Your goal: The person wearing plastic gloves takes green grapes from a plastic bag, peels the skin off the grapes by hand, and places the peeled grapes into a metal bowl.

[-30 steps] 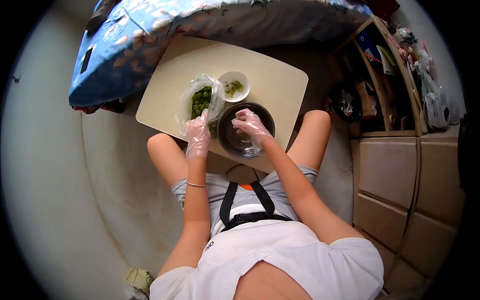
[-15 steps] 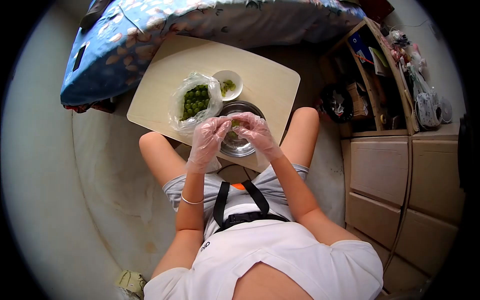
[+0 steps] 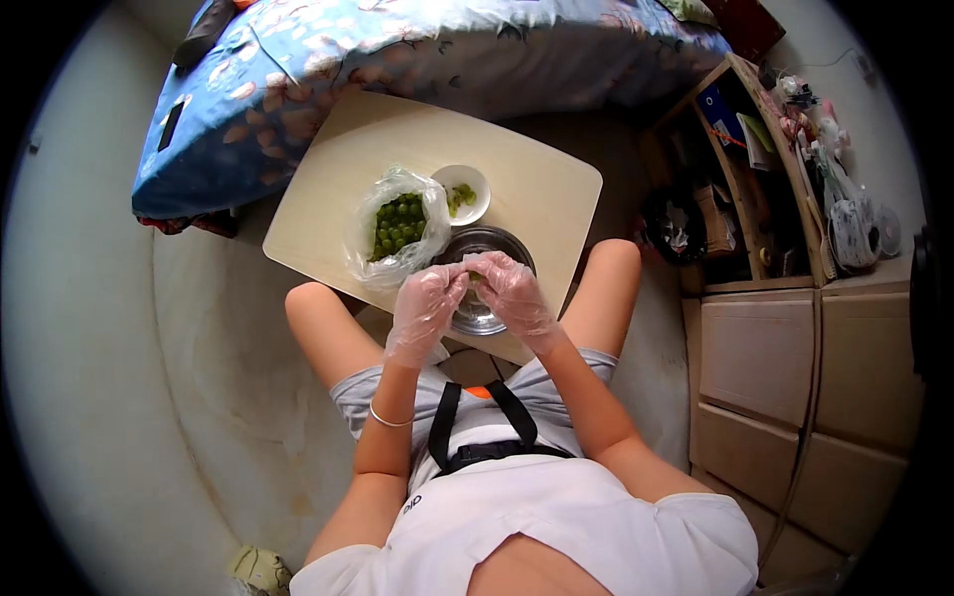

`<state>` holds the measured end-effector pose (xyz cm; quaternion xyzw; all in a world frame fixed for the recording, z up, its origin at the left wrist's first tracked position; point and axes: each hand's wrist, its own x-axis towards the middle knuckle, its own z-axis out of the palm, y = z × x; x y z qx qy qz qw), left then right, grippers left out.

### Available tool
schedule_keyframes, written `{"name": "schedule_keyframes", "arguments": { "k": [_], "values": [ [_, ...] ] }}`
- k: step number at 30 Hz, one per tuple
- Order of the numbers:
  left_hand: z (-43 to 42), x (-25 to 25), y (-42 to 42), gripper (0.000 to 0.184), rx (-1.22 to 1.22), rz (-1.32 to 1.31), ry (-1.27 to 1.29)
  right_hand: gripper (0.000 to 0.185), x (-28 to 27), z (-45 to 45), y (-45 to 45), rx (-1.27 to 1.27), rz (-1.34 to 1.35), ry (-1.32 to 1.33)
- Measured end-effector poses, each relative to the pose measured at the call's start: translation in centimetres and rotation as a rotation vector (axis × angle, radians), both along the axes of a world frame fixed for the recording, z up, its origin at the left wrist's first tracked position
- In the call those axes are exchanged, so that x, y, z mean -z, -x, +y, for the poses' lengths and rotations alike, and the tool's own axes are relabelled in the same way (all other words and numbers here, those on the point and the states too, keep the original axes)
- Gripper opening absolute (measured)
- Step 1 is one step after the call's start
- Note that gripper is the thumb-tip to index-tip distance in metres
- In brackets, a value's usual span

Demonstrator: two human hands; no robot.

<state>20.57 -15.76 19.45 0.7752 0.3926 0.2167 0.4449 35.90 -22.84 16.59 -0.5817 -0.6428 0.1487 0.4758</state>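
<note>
Both my hands wear clear plastic gloves and meet over the near side of a steel bowl (image 3: 481, 321). My left hand (image 3: 428, 308) is closed, its fingertips pinched against a small green grape (image 3: 475, 276). From the other side my right hand (image 3: 513, 301) grips the same grape, its fingers covering most of it. Left of the bowl sits an open clear plastic bag (image 3: 360, 248) full of green grapes (image 3: 399, 223). Behind the steel bowl, a white bowl (image 3: 482, 191) holds green peel-like scraps (image 3: 459, 198).
The bowls and bag stand on a low cream table (image 3: 542, 189) between my knees. A bed with a blue floral cover (image 3: 268, 109) borders its far side. To the right are wooden shelves (image 3: 740, 169), drawers (image 3: 755, 348) and a black bin (image 3: 676, 221).
The whole view has shifted, so everything sits slightly lower in the picture. My hands stay together over the steel bowl, and their fingers now hide more of the grape.
</note>
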Motion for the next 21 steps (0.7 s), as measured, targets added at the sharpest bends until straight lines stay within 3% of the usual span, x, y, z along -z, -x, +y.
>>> {"name": "schedule_keyframes", "arguments": {
  "k": [5,14,15,16,17,19,21],
  "values": [
    [-0.3,0.8,-0.5,0.017,-0.037,0.092,-0.206,0.028,0.9,0.2,0.9,0.045,-0.089,0.049],
    [0.6,2.4,0.1,0.018,-0.045,0.086,-0.122,0.033,1.4,0.3,1.0,0.023,0.035,0.047],
    [0.7,2.1,0.2,0.018,-0.046,0.085,-0.123,0.032,1.6,0.4,0.8,-0.027,0.220,0.096],
    [0.6,1.7,0.3,0.019,-0.071,-0.057,0.133,0.031,1.9,0.4,0.6,-0.077,0.406,0.146],
    [0.6,1.4,0.5,0.020,-0.096,-0.199,0.390,0.031,2.1,0.5,0.5,-0.078,0.405,0.146],
    [0.9,1.3,0.8,0.021,-0.110,-0.268,0.505,0.029,2.3,0.6,0.4,-0.195,1.065,0.395],
    [1.0,1.5,1.2,0.023,-0.121,-0.337,0.621,0.026,3.0,0.6,0.5,-0.194,1.131,0.361]
  ]
}}
